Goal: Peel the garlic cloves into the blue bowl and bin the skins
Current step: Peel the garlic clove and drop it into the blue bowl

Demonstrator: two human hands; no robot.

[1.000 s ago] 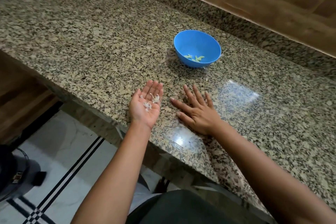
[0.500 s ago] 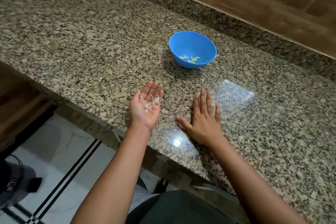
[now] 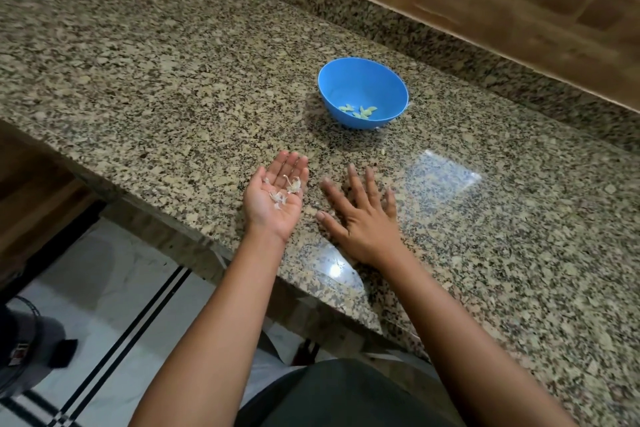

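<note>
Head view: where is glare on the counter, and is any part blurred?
Head view: two bright glare patches on the granite counter, one right of the right hand, one at its wrist; the right fingers are motion-blurred; the left hand and blue bowl are sharp.

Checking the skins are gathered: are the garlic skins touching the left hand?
Touching. The head view shows the garlic skins lying directly on the upturned, open palm of the left hand, held over the counter edge.
</note>
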